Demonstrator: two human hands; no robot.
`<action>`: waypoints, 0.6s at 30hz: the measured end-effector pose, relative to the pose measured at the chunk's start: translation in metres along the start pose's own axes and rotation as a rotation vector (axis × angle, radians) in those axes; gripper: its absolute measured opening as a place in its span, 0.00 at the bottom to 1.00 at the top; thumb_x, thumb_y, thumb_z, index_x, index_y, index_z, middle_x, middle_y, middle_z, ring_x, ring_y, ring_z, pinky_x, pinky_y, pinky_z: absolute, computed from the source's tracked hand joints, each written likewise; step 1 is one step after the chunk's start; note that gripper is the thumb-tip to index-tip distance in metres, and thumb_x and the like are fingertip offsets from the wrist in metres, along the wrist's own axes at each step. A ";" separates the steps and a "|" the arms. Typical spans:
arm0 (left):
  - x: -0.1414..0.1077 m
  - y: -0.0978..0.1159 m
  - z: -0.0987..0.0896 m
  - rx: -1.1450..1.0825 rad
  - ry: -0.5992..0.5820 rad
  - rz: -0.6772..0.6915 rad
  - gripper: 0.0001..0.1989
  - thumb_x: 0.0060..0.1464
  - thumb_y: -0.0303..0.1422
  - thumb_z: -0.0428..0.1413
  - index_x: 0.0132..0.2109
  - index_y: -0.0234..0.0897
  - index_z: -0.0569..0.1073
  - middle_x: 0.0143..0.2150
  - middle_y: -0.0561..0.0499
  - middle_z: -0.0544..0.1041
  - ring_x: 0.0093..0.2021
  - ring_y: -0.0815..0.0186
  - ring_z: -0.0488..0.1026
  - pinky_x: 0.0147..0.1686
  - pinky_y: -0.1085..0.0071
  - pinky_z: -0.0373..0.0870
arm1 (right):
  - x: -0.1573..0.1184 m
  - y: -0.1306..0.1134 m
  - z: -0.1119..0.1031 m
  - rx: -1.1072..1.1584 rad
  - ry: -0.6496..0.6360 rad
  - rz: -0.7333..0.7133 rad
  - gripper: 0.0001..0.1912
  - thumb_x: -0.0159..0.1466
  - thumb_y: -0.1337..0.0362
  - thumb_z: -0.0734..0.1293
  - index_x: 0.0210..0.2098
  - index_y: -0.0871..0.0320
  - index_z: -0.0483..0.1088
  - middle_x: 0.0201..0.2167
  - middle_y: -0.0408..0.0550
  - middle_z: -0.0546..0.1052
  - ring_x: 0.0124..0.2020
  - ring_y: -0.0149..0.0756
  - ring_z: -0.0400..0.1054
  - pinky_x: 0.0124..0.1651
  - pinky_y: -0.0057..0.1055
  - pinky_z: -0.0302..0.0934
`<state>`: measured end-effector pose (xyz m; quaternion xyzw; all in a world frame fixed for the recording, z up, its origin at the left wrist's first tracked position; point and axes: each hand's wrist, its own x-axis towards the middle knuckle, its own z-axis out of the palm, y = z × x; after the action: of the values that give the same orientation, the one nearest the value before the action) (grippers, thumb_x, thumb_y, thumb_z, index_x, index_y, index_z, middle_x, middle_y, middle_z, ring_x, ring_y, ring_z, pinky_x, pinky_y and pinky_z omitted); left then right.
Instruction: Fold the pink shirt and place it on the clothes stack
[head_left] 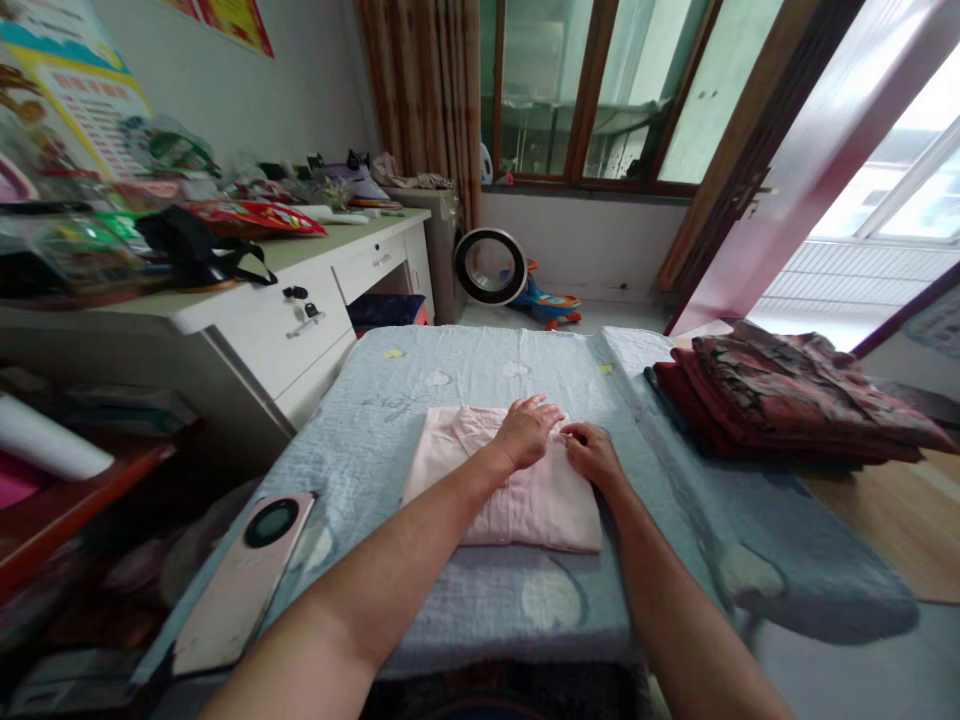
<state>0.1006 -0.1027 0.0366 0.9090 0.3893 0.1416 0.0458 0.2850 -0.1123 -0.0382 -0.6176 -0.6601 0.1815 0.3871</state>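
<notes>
Pink collared shirt [559, 515], folded flat on the light blue cloth [360, 450]

Lying near the middle of the cloth, with the collar [470, 425] at the far side. Left hand [523, 434] rather open, fingers a little spread and reaching over the collar area, palm down. Right hand [594, 456] with fingers curled, seemingly pinching a small bit of fabric between thumb and forefinger, just beside the left fingers. At the left, a phone [244, 585] with round black camera part; at the right, a pile of folded dark red clothes [795, 410].

By judgement, light, soft and thin, without risk of breaking, but easy to wrinkle or to let open if lifted by one corner only. Probably not very slippery on such a crinkled cloth. Better to take hold at both side edges, with flat palms under all the layers; for the collar, fingertips and a gentle pinch.

Hidden: part of the collar and upper front, under the hands; also the sleeves and the lower layers. Too small to tell exactly, what detail is between the right fingertips. Blurred, the clutter [75, 250] at upper left; cut off by the lower border, both forearms.
</notes>
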 end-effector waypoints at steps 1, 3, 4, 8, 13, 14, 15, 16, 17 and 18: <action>0.008 -0.002 0.004 -0.010 -0.028 -0.011 0.21 0.61 0.26 0.47 0.58 0.42 0.71 0.61 0.51 0.73 0.66 0.56 0.60 0.63 0.53 0.58 | -0.002 0.001 0.000 0.041 0.012 -0.007 0.14 0.52 0.60 0.61 0.31 0.57 0.76 0.24 0.44 0.73 0.27 0.35 0.64 0.34 0.30 0.58; 0.018 -0.004 0.013 -0.034 -0.079 -0.044 0.20 0.60 0.26 0.48 0.57 0.45 0.72 0.58 0.51 0.75 0.65 0.57 0.62 0.63 0.51 0.56 | -0.003 0.001 -0.002 0.102 0.014 -0.017 0.12 0.52 0.59 0.61 0.28 0.56 0.75 0.25 0.44 0.73 0.29 0.36 0.65 0.35 0.31 0.58; 0.021 -0.004 0.017 -0.044 -0.091 -0.058 0.19 0.60 0.27 0.49 0.55 0.45 0.73 0.56 0.50 0.76 0.62 0.57 0.64 0.63 0.50 0.55 | -0.003 0.000 -0.004 0.129 0.008 -0.023 0.12 0.53 0.59 0.61 0.27 0.56 0.74 0.25 0.45 0.74 0.30 0.37 0.65 0.37 0.32 0.58; 0.021 -0.005 0.030 -0.055 -0.020 -0.048 0.12 0.57 0.31 0.52 0.44 0.43 0.79 0.46 0.48 0.78 0.52 0.57 0.70 0.59 0.54 0.59 | -0.002 -0.005 -0.012 0.194 -0.005 -0.053 0.10 0.53 0.61 0.60 0.23 0.55 0.72 0.27 0.45 0.73 0.34 0.38 0.66 0.41 0.33 0.57; 0.012 -0.008 0.035 -0.077 0.109 -0.051 0.08 0.51 0.31 0.56 0.37 0.39 0.79 0.39 0.47 0.75 0.46 0.57 0.69 0.52 0.60 0.64 | -0.001 -0.010 -0.013 0.197 -0.023 -0.069 0.10 0.56 0.59 0.64 0.25 0.56 0.74 0.31 0.46 0.72 0.36 0.37 0.66 0.43 0.33 0.58; 0.011 -0.009 0.035 -0.095 0.135 -0.051 0.07 0.51 0.31 0.56 0.36 0.39 0.78 0.39 0.47 0.74 0.45 0.58 0.69 0.52 0.61 0.65 | -0.001 -0.010 -0.012 0.194 -0.026 -0.072 0.10 0.57 0.58 0.64 0.26 0.56 0.74 0.31 0.46 0.72 0.37 0.37 0.67 0.43 0.33 0.58; 0.010 -0.009 0.035 -0.118 0.160 -0.049 0.07 0.51 0.31 0.56 0.36 0.38 0.78 0.41 0.47 0.74 0.45 0.58 0.69 0.51 0.62 0.65 | -0.001 -0.010 -0.012 0.192 -0.025 -0.074 0.10 0.57 0.58 0.65 0.26 0.56 0.75 0.32 0.46 0.73 0.37 0.37 0.67 0.43 0.33 0.58; 0.009 -0.010 0.035 -0.143 0.183 -0.044 0.07 0.50 0.31 0.56 0.36 0.38 0.77 0.43 0.47 0.74 0.46 0.59 0.68 0.51 0.62 0.65 | -0.001 -0.010 -0.011 0.193 -0.022 -0.075 0.10 0.58 0.57 0.66 0.26 0.56 0.74 0.32 0.47 0.73 0.37 0.37 0.67 0.44 0.32 0.58; 0.008 -0.011 0.034 -0.167 0.204 -0.041 0.07 0.50 0.31 0.55 0.36 0.38 0.77 0.45 0.47 0.74 0.47 0.59 0.68 0.52 0.62 0.65 | -0.001 -0.010 -0.011 0.196 -0.017 -0.071 0.11 0.58 0.56 0.66 0.26 0.56 0.74 0.32 0.47 0.73 0.37 0.37 0.67 0.44 0.32 0.58; 0.007 -0.011 0.034 -0.188 0.223 -0.041 0.06 0.50 0.30 0.55 0.36 0.38 0.76 0.48 0.47 0.74 0.49 0.59 0.68 0.53 0.62 0.65 | -0.001 -0.009 -0.011 0.202 -0.008 -0.062 0.12 0.58 0.56 0.66 0.26 0.56 0.73 0.32 0.47 0.73 0.37 0.37 0.67 0.44 0.32 0.59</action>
<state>0.1073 -0.0889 0.0032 0.8713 0.3953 0.2765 0.0898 0.2866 -0.1175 -0.0252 -0.5539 -0.6590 0.2374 0.4500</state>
